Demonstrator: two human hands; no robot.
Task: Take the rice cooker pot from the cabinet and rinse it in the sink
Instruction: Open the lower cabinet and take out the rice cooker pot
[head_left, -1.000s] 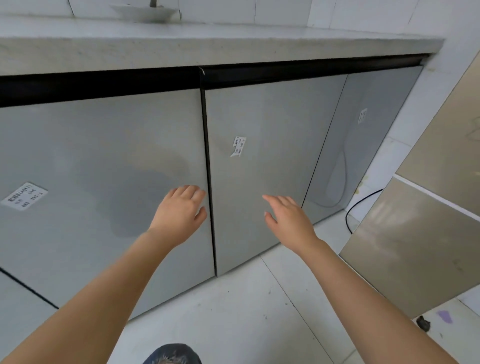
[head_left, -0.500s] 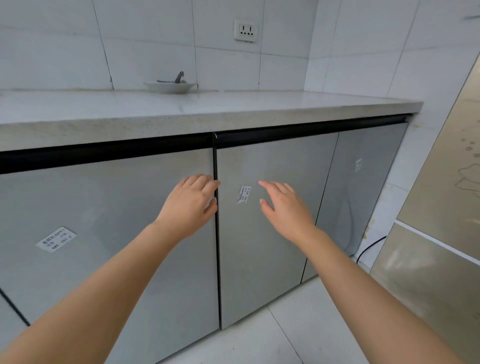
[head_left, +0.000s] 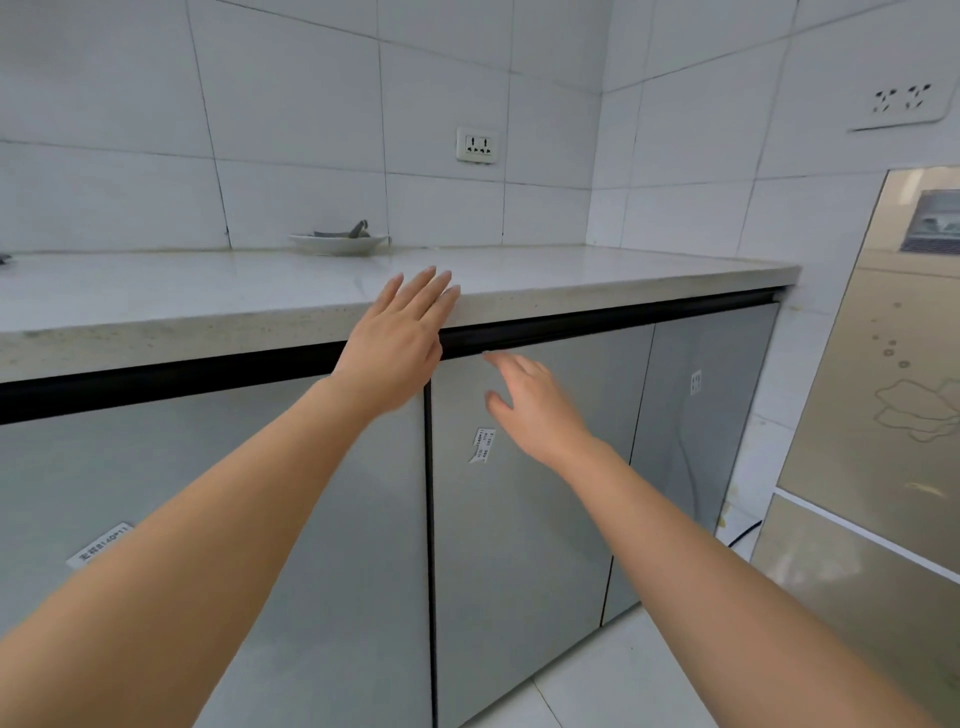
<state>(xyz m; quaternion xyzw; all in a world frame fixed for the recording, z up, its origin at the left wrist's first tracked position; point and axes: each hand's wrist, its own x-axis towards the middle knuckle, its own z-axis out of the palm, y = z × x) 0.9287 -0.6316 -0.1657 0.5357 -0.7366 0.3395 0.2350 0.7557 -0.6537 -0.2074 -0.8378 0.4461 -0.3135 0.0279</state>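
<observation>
Both hands are rising: we are reaching our left hand (head_left: 397, 340) and right hand (head_left: 527, 402), flat-fingered and empty, toward the closed cabinet doors (head_left: 519, 519), with the pot unseen and everything left.

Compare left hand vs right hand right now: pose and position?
The left hand is raised higher, its straight fingers up at the countertop edge; the right hand sits lower, in front of the middle cabinet door. The left hand's fingers lie close together; the right hand's are spread and motion-blurred. Both are open and hold nothing, and the door is closed.
</observation>
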